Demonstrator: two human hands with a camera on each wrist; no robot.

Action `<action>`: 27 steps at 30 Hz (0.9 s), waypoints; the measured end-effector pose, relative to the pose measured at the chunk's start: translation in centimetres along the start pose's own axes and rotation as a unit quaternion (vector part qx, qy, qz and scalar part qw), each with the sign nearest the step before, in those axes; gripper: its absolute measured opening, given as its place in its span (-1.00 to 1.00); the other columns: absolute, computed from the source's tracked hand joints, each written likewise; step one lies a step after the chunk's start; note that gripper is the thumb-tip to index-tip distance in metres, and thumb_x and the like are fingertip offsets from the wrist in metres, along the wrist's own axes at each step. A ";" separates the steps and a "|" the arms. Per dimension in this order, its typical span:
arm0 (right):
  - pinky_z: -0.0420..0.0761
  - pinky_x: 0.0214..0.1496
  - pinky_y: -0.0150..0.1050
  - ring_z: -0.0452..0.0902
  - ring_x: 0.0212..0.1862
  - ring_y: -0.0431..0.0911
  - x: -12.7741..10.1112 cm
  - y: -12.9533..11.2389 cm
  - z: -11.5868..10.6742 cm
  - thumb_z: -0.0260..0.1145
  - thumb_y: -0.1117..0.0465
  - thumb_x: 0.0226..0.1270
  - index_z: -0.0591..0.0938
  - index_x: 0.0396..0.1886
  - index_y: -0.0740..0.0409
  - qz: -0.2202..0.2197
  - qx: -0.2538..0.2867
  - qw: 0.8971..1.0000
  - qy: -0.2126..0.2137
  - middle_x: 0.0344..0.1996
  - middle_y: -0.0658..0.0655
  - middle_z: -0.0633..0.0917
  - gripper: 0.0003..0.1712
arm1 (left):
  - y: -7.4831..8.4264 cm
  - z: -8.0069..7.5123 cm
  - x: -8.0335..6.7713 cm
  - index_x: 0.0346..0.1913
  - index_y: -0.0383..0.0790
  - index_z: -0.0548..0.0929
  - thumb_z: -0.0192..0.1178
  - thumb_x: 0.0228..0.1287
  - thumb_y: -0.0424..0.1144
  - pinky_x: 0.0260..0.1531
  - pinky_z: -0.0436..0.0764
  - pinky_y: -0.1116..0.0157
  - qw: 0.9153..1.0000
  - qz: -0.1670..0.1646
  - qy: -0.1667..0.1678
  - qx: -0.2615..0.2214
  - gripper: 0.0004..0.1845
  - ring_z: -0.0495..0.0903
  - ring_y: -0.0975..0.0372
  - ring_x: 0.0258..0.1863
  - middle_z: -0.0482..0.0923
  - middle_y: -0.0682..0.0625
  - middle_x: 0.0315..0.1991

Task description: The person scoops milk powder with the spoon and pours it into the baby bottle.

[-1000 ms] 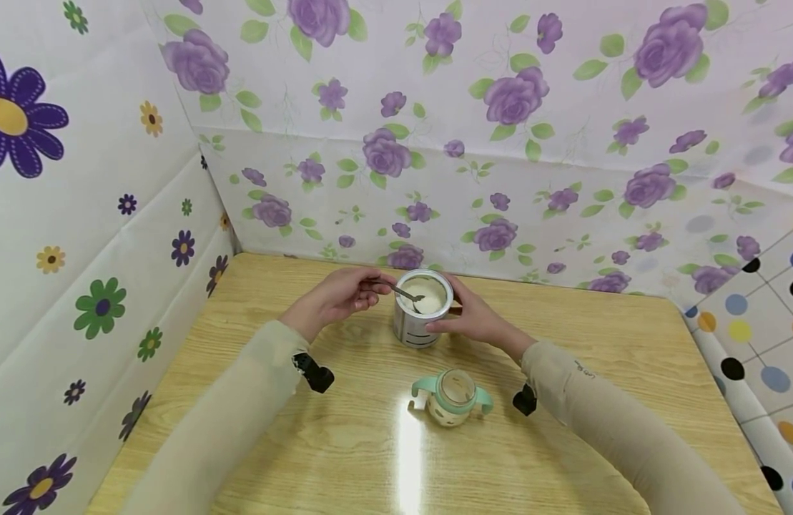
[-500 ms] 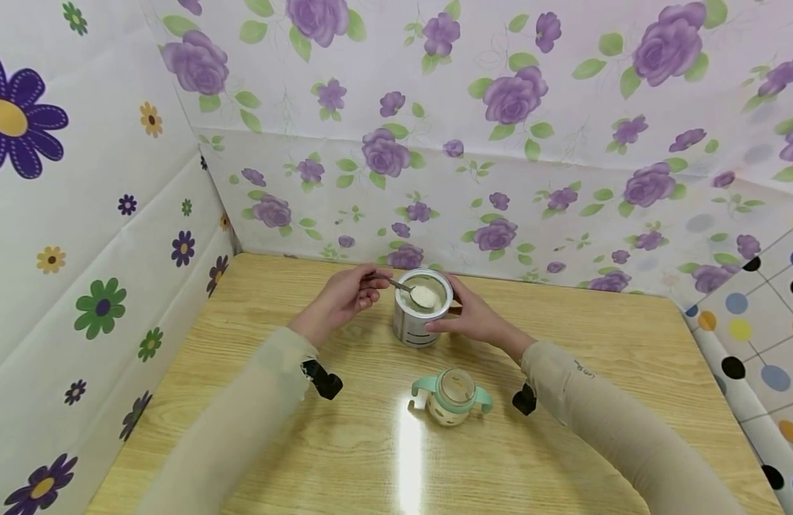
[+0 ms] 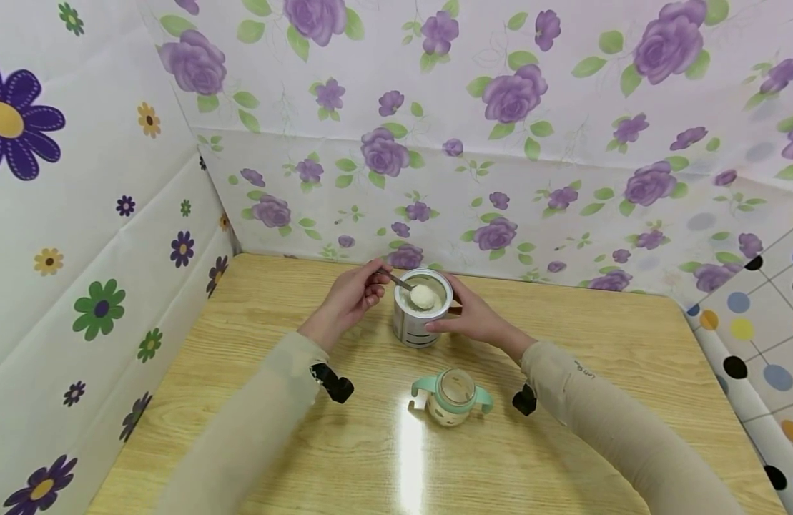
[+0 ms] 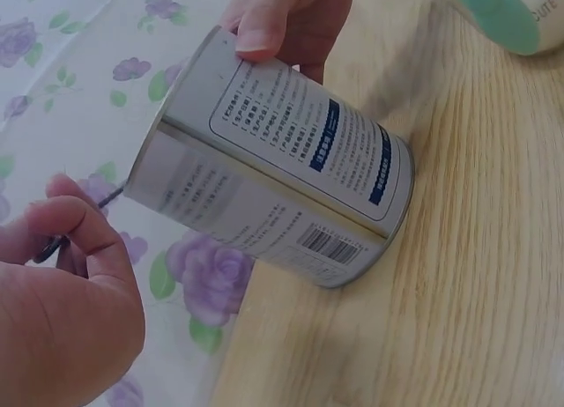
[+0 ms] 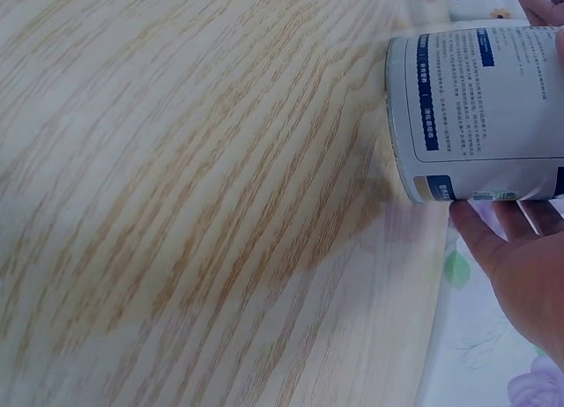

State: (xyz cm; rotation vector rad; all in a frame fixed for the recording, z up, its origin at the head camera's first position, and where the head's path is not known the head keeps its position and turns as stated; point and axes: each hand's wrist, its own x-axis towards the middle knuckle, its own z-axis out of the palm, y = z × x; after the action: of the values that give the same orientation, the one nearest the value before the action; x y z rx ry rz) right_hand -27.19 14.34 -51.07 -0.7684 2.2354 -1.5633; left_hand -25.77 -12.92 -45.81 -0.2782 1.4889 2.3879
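Meanwhile the left hand (image 3: 349, 298) pinched a metal spoon (image 3: 414, 290) heaped with white powder just above the open formula tin (image 3: 422, 309), keeping any spill inside. The right hand (image 3: 471, 316) wrapped the tin's side, steadying it on the wooden table (image 3: 563, 443). An uncapped baby bottle (image 3: 452, 395) stood nearby, toward the person.

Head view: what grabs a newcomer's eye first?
The open tin of white powder at the table's far middle: the left hand holds a heaped spoon over it while the right hand grips its side. Nearer stands a green-handled baby bottle, open-topped, amid loud floral walls.
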 end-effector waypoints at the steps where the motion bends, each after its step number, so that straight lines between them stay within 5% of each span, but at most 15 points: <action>1: 0.49 0.46 0.23 0.35 0.52 0.15 0.0 0.0 0.0 0.65 0.30 0.26 0.19 0.71 -0.13 -0.001 0.000 1.000 -0.001 0.52 0.13 0.40 0.15 | 0.0 0.0 0.0 0.06 -0.39 0.64 0.10 0.72 -0.11 -0.68 0.34 0.54 1.000 -0.001 0.000 -0.007 -0.66 0.47 0.37 -0.61 0.63 0.06 -0.44; 13: 0.50 0.47 0.20 0.35 0.53 0.14 -0.1 -0.2 0.0 0.64 0.30 0.27 0.19 0.71 -0.12 0.003 -0.008 1.000 0.002 0.51 0.14 0.40 0.14 | -0.3 -0.8 0.1 -0.02 -0.28 0.71 0.03 0.76 -0.08 -0.68 0.32 0.52 0.998 0.003 -0.033 -0.060 -0.65 0.46 0.34 -0.60 0.58 0.03 -0.38; 21: 0.51 0.46 0.19 0.36 0.52 0.14 -0.1 0.0 0.0 0.64 0.31 0.27 0.18 0.72 -0.12 0.004 -0.009 1.000 0.002 0.51 0.14 0.41 0.15 | -0.8 -2.2 0.6 -0.14 -0.20 0.82 -0.04 0.78 -0.17 -0.68 0.33 0.52 0.992 0.017 -0.091 -0.089 -0.58 0.48 0.33 -0.60 0.63 0.02 -0.41; 27: 0.50 0.46 0.20 0.36 0.52 0.16 0.0 0.0 -0.1 0.64 0.30 0.28 0.18 0.72 -0.10 0.004 -0.006 1.000 0.002 0.51 0.15 0.41 0.15 | -0.6 -2.8 0.8 -0.09 -0.22 0.79 -0.05 0.77 -0.21 -0.66 0.38 0.52 0.990 0.023 -0.127 -0.060 -0.62 0.52 0.32 -0.58 0.66 0.02 -0.40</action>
State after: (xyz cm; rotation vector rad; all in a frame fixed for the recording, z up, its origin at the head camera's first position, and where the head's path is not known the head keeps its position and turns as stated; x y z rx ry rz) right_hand -27.19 14.42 -51.06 -0.7599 2.2503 -1.5499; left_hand -26.30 -15.08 -47.77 0.0347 1.2537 2.4447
